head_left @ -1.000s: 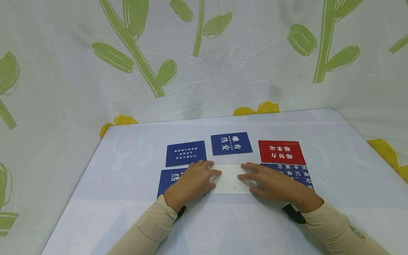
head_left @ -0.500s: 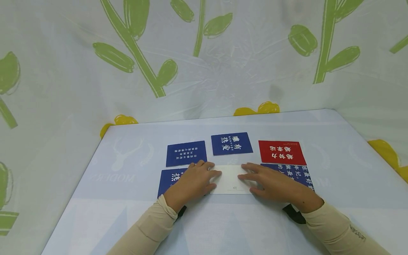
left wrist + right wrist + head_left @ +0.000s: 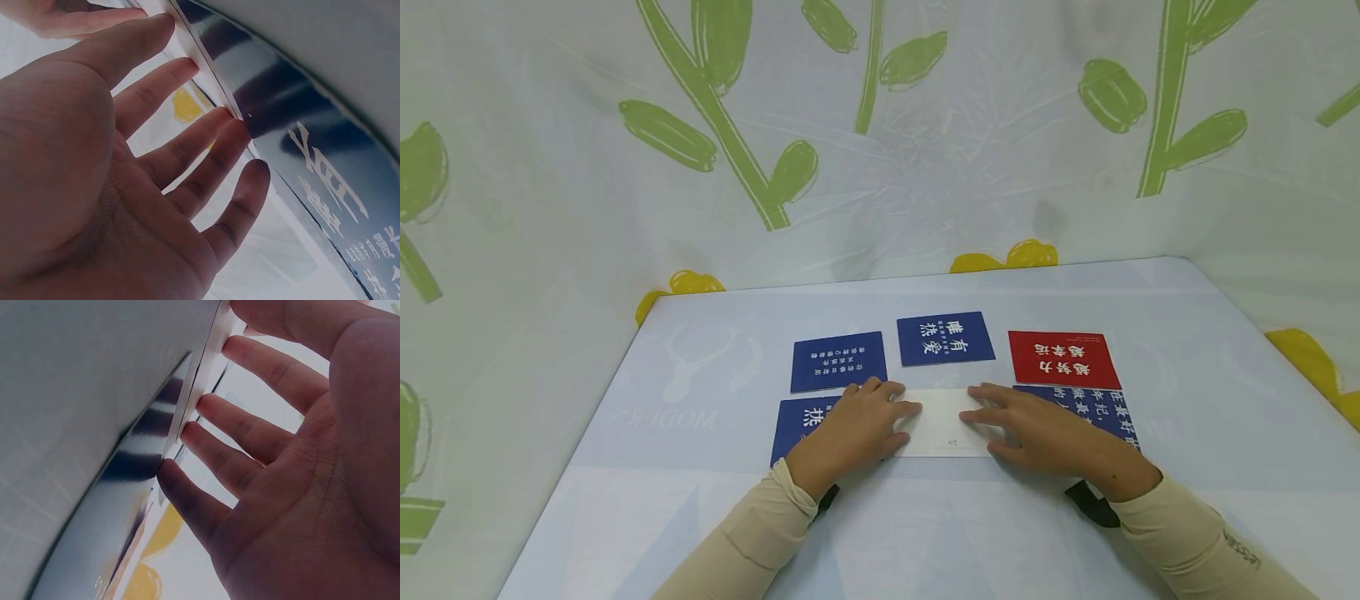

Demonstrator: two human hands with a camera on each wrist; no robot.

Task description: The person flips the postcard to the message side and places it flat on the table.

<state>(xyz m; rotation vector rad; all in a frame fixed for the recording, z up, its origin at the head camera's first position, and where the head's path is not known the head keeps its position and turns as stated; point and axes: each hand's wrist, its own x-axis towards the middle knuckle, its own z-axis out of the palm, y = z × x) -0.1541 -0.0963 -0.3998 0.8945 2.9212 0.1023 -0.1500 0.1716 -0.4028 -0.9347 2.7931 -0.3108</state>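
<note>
A white card (image 3: 942, 423) lies flat on the table between my two hands, with a tiny mark near its front edge. My left hand (image 3: 859, 423) rests its spread fingertips on the card's left end, its palm over a blue card (image 3: 793, 429) with white characters. On the right end, the spread fingers of my right hand (image 3: 1037, 425) touch down, and that hand partly covers another blue card (image 3: 1116, 417). In both wrist views the left hand's fingers (image 3: 209, 165) and the right hand's fingers (image 3: 237, 428) are extended, tips at the cards' surface.
Behind the white card lie a blue card (image 3: 838, 362) at left, a second blue card (image 3: 945, 338) at the middle and a red card (image 3: 1063, 358) at right. A pale printed cloth covers the table (image 3: 910, 533). A white curtain (image 3: 955, 183) with green leaves hangs behind.
</note>
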